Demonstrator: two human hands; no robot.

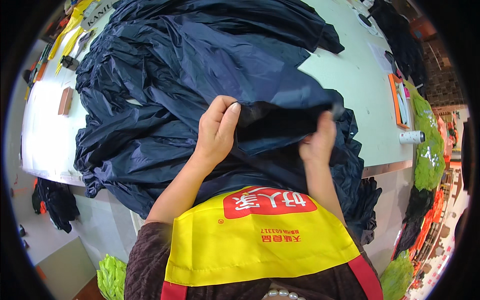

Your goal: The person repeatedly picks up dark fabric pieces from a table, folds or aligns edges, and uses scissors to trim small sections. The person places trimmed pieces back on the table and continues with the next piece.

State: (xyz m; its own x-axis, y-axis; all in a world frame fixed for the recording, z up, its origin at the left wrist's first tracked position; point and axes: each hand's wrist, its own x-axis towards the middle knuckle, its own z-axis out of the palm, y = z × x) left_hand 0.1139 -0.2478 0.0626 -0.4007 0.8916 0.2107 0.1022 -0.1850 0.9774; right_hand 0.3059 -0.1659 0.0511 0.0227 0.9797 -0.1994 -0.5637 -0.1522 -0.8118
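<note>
A dark navy garment (pixel 280 82) of thin, slightly shiny cloth is stretched between my two hands, with a wide opening facing me. My left hand (pixel 217 130) is closed on the left edge of this opening, thumb on top. On the opposite edge, my right hand (pixel 318 140) grips the cloth; its fingertips are smeared by motion. The opening's inside looks dark. Beneath and around it, a big heap of the same crumpled navy cloth (pixel 135 65) covers much of the white table (pixel 345 72) and hangs over its front edge.
A small brown block (pixel 65 101) lies on the table's left side. At the right are an orange-edged tray (pixel 398 100) and a white cylinder (pixel 411 137). Bright green bundles (pixel 428 145) stand past the right edge, another green bundle (pixel 111 277) at lower left.
</note>
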